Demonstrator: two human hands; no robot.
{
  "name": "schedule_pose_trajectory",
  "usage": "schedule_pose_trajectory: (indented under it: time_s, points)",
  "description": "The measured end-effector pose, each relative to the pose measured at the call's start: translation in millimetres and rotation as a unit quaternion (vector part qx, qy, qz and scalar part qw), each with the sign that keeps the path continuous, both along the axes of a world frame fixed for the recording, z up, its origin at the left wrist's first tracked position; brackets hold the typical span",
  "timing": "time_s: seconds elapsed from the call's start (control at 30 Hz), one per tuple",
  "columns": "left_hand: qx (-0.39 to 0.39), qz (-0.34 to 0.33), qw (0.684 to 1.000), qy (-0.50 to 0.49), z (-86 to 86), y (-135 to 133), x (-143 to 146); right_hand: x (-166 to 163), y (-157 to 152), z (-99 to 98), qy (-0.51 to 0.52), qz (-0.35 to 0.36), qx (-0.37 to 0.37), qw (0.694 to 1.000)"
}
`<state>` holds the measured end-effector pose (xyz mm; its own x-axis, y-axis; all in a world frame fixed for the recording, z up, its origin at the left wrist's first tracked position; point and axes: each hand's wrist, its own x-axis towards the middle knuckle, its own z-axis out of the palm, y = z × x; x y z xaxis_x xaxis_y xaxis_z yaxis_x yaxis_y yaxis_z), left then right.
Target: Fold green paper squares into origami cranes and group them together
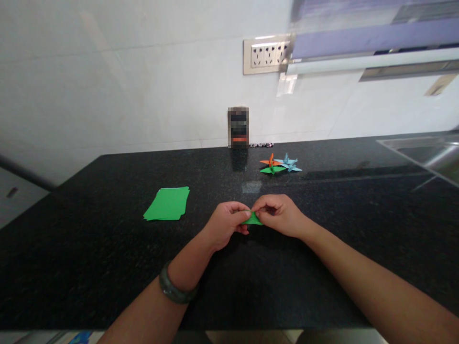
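A small piece of folded green paper (254, 219) is held just above the dark counter, partly hidden by fingers. My left hand (227, 222) pinches its left side between thumb and fingers. On the right, my right hand (279, 215) has thumb and fingertips closed on its upper right edge, close against the left thumb. Beyond the hands stand several folded paper cranes: an orange crane (271, 162), a green crane (273, 169) and light blue cranes (291, 165). To the left lies a stack of green paper sheets (168, 203), slightly fanned at its edges.
The black speckled counter (107, 248) runs back to a tiled wall. A phone-like object with a blurred screen (238, 127) leans there, beside a beaded strap (261, 145). A metal sink (426, 153) is at the far right, wall sockets (267, 55) above.
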<state>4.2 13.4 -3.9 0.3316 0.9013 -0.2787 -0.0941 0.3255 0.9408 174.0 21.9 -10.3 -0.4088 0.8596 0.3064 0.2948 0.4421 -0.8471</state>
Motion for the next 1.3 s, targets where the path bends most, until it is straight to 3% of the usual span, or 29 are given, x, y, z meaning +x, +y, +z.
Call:
schedule_pose_trajectory:
  time_s: [0.1, 0.17, 0.43, 0.63, 0.77, 1.3]
  points:
    - [-0.005, -0.018, 1.0, 0.018, -0.2, 0.8, -1.3, 0.6, -0.4, -1.8, 0.001, 0.009, -0.083, 0.996]
    - [-0.013, -0.027, 0.999, 0.024, -0.6, 1.7, -2.0, 1.3, 0.5, -2.4, -0.002, 0.013, -0.092, 0.996]
    - [-0.03, -0.003, 0.998, 0.053, -0.5, 3.6, -1.5, 1.0, 2.5, 2.4, -0.111, 0.005, 0.046, 0.993]
    - [-0.032, 0.002, 0.998, 0.057, -1.5, 4.3, -1.3, -1.4, 0.8, 3.5, -0.087, 0.003, 0.072, 0.994]
    - [-0.035, 0.007, 0.998, 0.049, -0.5, 3.8, -1.2, -0.8, 1.7, 2.8, -0.057, 0.039, 0.096, 0.993]
    - [-0.05, -0.011, 0.998, -0.021, -2.8, 4.8, -5.4, 0.5, 0.2, 4.5, -0.02, 0.065, 0.108, 0.992]
